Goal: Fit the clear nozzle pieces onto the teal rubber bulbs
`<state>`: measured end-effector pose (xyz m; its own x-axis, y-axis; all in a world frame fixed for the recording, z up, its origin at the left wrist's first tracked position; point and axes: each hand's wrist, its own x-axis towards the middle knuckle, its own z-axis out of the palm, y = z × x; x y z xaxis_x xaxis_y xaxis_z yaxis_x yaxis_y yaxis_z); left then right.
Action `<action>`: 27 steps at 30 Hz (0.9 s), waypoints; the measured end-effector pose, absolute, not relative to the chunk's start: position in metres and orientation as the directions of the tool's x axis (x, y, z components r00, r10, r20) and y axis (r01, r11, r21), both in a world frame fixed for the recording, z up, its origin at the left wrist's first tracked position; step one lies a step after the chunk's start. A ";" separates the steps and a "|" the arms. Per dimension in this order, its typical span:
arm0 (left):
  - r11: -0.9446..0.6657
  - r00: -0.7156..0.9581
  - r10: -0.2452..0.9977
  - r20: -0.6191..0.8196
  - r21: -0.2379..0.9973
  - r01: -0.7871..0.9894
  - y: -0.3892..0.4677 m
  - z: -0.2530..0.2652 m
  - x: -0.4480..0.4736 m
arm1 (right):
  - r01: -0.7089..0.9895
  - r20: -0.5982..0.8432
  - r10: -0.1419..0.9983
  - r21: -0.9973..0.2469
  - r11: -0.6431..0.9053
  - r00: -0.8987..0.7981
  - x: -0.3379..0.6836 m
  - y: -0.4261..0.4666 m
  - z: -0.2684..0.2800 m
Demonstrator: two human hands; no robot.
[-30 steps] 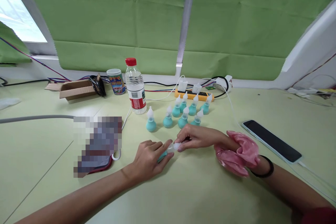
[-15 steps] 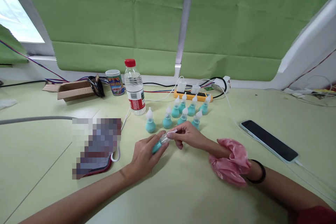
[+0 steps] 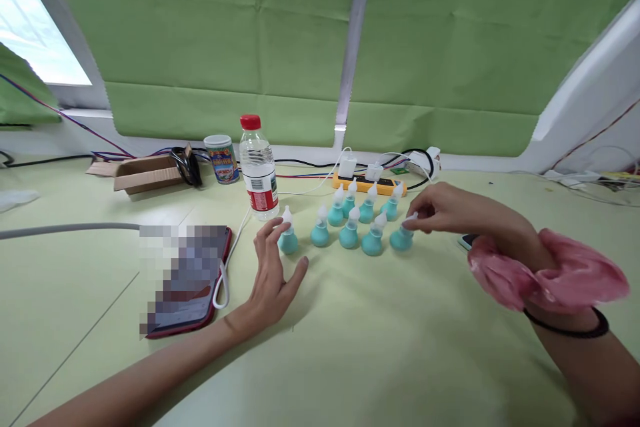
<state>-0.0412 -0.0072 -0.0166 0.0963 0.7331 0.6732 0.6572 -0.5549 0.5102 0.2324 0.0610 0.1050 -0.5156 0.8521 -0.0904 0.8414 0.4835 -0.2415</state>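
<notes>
Several nasal aspirators with teal squeeze bulbs and clear, white-tipped nozzles stand upright in two loose rows on the pale table [image 3: 340, 347]. At the right end of the front row, my right hand [image 3: 433, 210] pinches the nozzle of one nasal aspirator [image 3: 401, 241], whose bulb rests on or just above the tabletop. My left hand [image 3: 275, 273] is empty, thumb and fingers apart, just in front of the leftmost aspirator [image 3: 289, 243]. Its fingertips overlap that bulb in view; whether they touch, I cannot tell.
Behind the aspirators lies an orange power strip [image 3: 395, 187] with white plugs. A red-capped water bottle [image 3: 259, 177], a can [image 3: 221, 160] and an open cardboard box [image 3: 150, 173] stand back left. A red-edged phone [image 3: 200, 307] lies left; another phone [image 3: 467, 241] is mostly behind my right wrist.
My right hand has carried the aspirator from between both hands to the right end of the front row. My left hand has let go of it and spread its fingers.
</notes>
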 end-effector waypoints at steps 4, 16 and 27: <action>-0.490 0.064 0.790 0.609 0.566 0.663 0.004 -0.022 -0.046 | 0.908 -0.092 0.913 -0.183 0.376 -0.397 0.247 0.083 0.099; -0.241 -0.070 0.944 0.324 0.816 0.525 0.018 -0.034 -0.052 | 0.921 -0.106 0.936 -0.246 0.304 -0.337 0.251 0.089 0.095; -0.538 0.387 0.840 0.381 0.679 0.500 -0.035 -0.013 -0.033 | 0.429 0.585 0.607 -0.429 0.795 -0.539 0.149 0.007 0.046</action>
<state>-0.0332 -0.0351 -0.0135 0.3874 0.8396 0.3809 0.4996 -0.5384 0.6786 0.1486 0.0065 0.0462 -0.5387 0.6066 0.5846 0.4292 0.7947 -0.4291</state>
